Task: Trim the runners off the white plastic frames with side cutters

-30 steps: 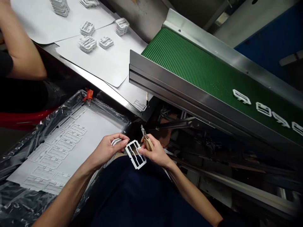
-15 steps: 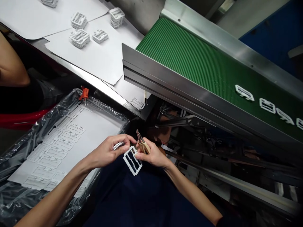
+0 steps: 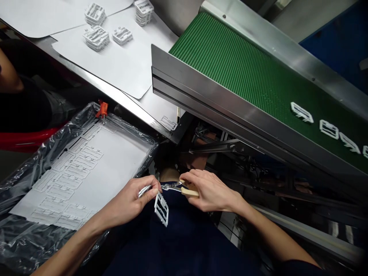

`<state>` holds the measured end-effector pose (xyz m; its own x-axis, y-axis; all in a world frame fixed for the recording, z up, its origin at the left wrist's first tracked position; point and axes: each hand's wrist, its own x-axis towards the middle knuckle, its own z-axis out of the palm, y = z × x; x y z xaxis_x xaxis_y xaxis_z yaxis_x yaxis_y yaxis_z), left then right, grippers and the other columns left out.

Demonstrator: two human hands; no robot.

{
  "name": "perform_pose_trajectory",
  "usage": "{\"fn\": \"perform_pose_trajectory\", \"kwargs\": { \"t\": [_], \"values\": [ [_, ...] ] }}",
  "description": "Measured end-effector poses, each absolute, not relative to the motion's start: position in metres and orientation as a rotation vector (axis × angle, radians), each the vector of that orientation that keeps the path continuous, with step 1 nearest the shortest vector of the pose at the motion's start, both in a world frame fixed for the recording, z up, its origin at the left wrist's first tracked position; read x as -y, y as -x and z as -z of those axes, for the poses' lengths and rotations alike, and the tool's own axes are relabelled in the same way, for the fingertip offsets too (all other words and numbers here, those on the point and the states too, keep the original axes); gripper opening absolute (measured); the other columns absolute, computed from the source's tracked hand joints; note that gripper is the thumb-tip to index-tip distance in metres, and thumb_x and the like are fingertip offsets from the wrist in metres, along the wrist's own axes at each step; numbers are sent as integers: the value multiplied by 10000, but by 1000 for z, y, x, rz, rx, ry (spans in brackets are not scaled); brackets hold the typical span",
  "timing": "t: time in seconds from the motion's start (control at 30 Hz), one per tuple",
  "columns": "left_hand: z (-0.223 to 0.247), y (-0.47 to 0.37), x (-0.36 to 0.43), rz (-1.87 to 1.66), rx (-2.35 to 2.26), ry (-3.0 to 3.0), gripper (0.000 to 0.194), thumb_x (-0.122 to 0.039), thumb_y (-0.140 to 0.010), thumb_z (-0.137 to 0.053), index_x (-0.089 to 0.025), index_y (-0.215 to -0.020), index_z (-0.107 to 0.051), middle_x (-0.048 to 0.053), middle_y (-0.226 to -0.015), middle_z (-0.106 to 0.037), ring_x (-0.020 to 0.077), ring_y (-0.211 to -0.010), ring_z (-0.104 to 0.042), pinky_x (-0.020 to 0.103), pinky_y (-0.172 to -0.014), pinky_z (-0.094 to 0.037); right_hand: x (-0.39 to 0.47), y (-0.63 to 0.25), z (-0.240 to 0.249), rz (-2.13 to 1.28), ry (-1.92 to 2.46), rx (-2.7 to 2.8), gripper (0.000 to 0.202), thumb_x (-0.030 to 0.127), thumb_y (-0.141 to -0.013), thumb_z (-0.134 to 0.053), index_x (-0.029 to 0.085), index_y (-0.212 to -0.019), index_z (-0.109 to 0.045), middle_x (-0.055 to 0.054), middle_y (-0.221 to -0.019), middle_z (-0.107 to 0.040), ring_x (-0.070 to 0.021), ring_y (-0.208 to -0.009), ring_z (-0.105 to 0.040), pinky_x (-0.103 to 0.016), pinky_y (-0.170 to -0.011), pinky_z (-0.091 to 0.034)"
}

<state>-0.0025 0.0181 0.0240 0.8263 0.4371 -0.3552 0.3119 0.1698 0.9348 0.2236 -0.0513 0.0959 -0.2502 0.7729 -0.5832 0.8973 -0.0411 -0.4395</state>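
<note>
My nippers [image 3: 171, 187] are shiny metal with matt grips [image 3: 190, 193]; my slotted frame [image 3: 160, 218] looks like smooth plastic. Near me: glossy, crinkled plastic film [image 3: 20, 245], ribbed conveyor belt [image 3: 224, 61], satin metal side rail [image 3: 230, 99].

Pinches white frame [image 3: 161, 208], plus other white pieces [image 3: 143, 190], in left hand [image 3: 142, 196]; grips pale-handled nippers [image 3: 185, 191] in right hand [image 3: 211, 191], with tips near frame's upper end. Shows stacked parts [image 3: 96, 37] on tabletop [image 3: 126, 71], loose parts [image 3: 329, 130] on green belt [image 3: 227, 65].
</note>
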Motion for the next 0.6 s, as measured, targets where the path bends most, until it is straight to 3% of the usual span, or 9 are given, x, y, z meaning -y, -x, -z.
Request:
{"fn": "perform_pose_trajectory", "kwargs": {
  "t": [0.27,0.6],
  "values": [
    [-32,1,-11,-150,-674,-1454,268,-380,-905,-412,-196,-749,-529,2,-768,-598,164,-711,-532,250,-673,-388,36,-213,-127,953,-1550,-2082,380,263,-684,-543,212,-1060,-515,-41,-844,-543,-190,-742,-507,-308,-650,-343],
    [-39,1,-9,-179,-691,-1564,251,-354,-899,-411,-203,-721,-505,-8,-698,-572,165,-648,-500,250,-615,-352,28,-207,-143,843,-1462,-2089,197,266,-685,-548,204,-864,-492,-44,-777,-519,-184,-675,-486,-311,-612,-330]
  ]
}}
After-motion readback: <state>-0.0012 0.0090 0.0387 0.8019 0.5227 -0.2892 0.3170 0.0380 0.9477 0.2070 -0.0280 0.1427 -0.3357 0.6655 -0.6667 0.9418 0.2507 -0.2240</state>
